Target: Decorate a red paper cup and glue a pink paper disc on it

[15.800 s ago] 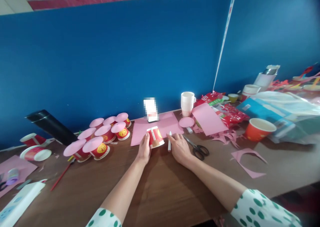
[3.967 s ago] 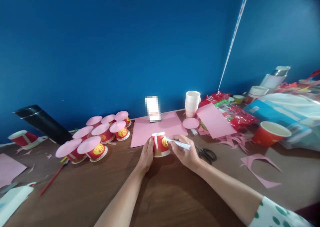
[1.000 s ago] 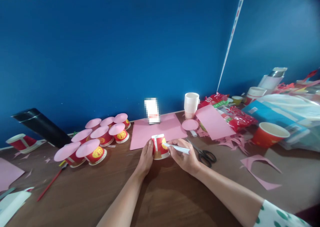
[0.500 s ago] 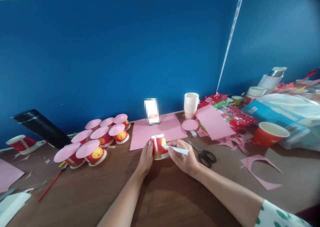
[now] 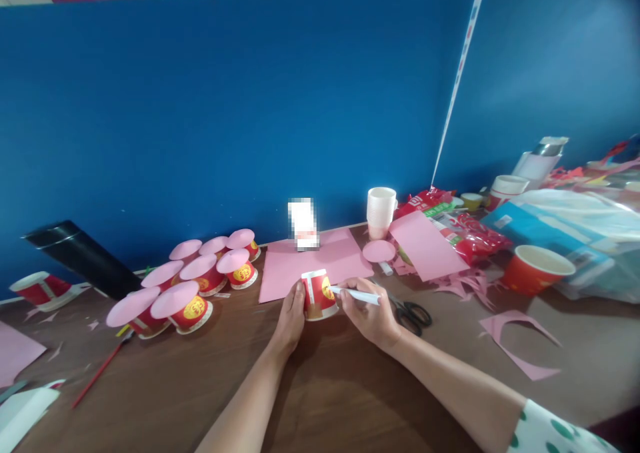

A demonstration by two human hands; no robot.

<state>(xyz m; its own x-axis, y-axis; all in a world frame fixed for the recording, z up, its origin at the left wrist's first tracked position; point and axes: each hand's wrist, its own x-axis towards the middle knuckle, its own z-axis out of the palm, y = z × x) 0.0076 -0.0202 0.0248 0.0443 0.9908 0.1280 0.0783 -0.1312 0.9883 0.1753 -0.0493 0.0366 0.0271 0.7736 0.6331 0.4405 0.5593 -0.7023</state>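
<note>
A small red paper cup (image 5: 317,294) stands upside down on the front edge of a pink paper sheet (image 5: 310,262) on the brown table (image 5: 330,386). My left hand (image 5: 290,320) is closed around the cup's left side. My right hand (image 5: 371,314) pinches a white pen (image 5: 356,296), with the tip against the cup's right side near its yellow emblem. Black scissors (image 5: 411,313) lie just right of my right hand.
Several upturned red cups topped with pink discs (image 5: 187,286) cluster at the left. A black cylinder (image 5: 80,256) lies behind them. A stack of white cups (image 5: 380,212), a pink disc (image 5: 379,250), red packets (image 5: 463,230), an orange-red cup (image 5: 536,270) and pink offcuts (image 5: 515,343) sit to the right.
My hands stay on the cup and the pen; the pen tip keeps at the cup's right side. The view has shifted slightly.
</note>
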